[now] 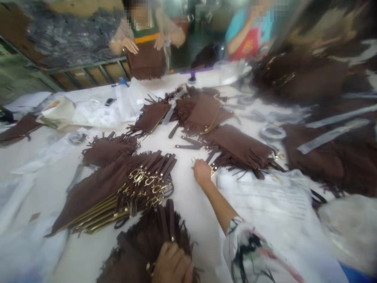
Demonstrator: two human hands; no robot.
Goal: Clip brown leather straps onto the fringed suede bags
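Note:
At the bottom of the head view, my left hand (pixel 172 262) is closed at a brown fringed pouch (pixel 129 245), just below its upright strap (pixel 167 220). A gold fitting shows beside its fingers. My right hand (pixel 202 173) reaches forward over the white table and is closed, with gold metal showing at both sides of the fist; it looks like a wrist strap's clasp (pixel 193 160), though most is hidden. Left of it lies a stack of brown pouches (pixel 94 196) with gold zips and many gold clasps (pixel 144 179). Loose dark straps (pixel 187 147) lie just beyond the fist.
More fringed pouches (pixel 238 143) lie beyond my right hand. Clear plastic bags (pixel 265 196) cover the right side, and a roll of tape (pixel 272 133) is near a brown pile (pixel 330 157). Across the white table (pixel 188 204), one person (pixel 147 35) handles a pouch; another person (pixel 250 35) is farther right.

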